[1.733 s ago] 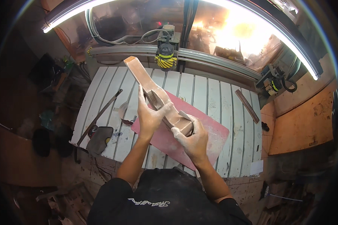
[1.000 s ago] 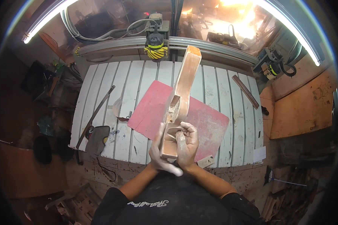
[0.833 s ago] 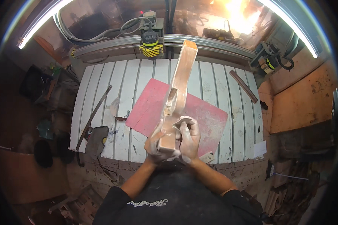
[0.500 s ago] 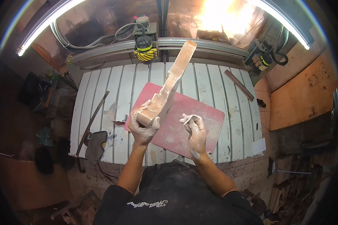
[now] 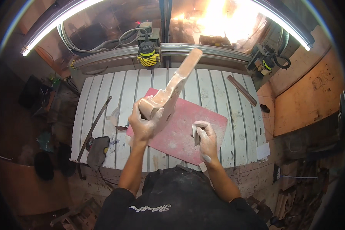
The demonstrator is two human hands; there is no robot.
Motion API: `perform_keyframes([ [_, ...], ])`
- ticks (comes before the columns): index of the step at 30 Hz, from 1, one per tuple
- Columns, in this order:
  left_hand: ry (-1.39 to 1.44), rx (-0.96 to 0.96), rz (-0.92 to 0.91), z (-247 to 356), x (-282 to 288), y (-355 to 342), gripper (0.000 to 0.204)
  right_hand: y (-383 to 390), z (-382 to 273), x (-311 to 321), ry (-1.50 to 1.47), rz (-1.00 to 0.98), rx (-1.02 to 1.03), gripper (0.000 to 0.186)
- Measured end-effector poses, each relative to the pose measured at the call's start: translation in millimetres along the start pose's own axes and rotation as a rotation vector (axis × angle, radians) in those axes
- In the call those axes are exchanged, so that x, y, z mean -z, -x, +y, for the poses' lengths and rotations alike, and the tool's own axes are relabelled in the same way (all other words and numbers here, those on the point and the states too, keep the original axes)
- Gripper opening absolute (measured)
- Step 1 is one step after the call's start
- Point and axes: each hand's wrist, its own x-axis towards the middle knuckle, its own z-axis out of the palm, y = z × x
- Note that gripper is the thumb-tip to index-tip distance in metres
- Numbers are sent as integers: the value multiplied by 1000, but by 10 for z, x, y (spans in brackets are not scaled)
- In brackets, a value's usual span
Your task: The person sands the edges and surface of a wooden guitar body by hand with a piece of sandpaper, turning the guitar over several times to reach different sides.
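Head camera: a long wooden piece [image 5: 175, 87], stepped along one edge and powdered with pale dust, is gripped by the left hand [image 5: 143, 124] at its blocky near end, held aslant over a dust-smeared pink board [image 5: 176, 140] on a white slatted table [image 5: 205, 88]. A thin, bent sheet [image 5: 196, 135] is pinched in the right hand [image 5: 207, 140], apart from the wood.
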Motion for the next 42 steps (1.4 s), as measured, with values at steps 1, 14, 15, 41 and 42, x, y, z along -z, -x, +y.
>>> perform_keyframes([
  [1,-1,-2,-98,85,50,-118,59,-5,2,95,92,0,32,17],
  [14,-416,-312,-1226,98,-657,-485,66,-342,590,599,453,180,21,17],
  [15,-399,-302,-1244,41,-716,-485,66,-381,630,619,520,202,62,17],
  [41,-686,-355,-933,-58,-1048,-302,57,-639,628,314,772,234,248,11],
  [42,-687,-347,-941,-54,-1051,-303,57,-599,659,334,770,233,237,11],
])
